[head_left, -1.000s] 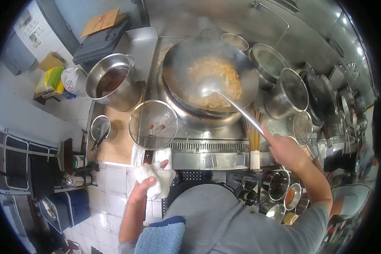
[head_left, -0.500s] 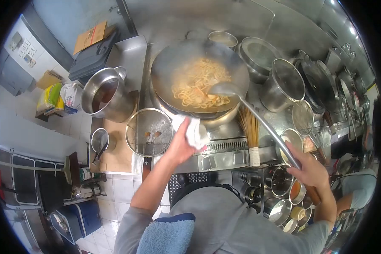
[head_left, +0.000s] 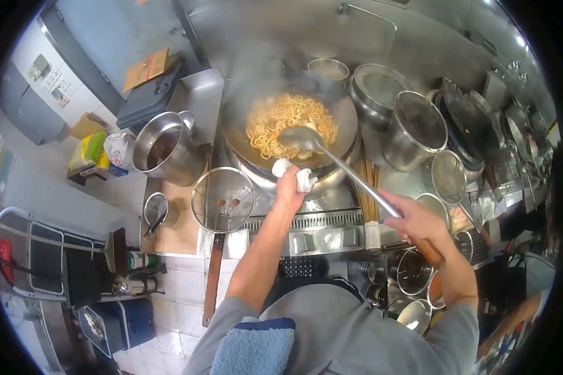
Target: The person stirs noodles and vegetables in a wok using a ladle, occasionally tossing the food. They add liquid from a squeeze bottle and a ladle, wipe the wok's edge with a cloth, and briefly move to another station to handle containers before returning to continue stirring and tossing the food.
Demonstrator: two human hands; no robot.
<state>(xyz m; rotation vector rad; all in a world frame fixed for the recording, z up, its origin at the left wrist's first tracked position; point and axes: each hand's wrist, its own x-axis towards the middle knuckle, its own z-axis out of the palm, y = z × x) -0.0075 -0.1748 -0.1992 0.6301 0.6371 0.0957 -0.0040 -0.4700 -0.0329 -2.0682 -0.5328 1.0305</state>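
Note:
Steam rises from a large wok [head_left: 349, 128] on the stove, where thick noodles [head_left: 281, 115] lie with bits of other food. My left hand [head_left: 288, 187] is closed around a folded white cloth [head_left: 305, 180] at the wok's near edge; whether the rim is gripped through it is hidden. In my right hand [head_left: 416, 219] is a long-handled ladle [head_left: 350, 172], held near its wooden grip. The ladle's bowl rests in the noodles, left of the wok's middle.
A wire strainer [head_left: 224, 200] lies left of my left arm, near a tall pot [head_left: 162, 147] of dark liquid. Right of the wok stand a bamboo brush [head_left: 370, 194] and another deep pot [head_left: 413, 144]. Another person's arm [head_left: 513, 322] shows at lower right.
The ladle's bowl has moved left through the noodles, and my right hand has followed leftward. My left hand with the cloth sits slightly farther right. The noodles have shifted and steam is thicker.

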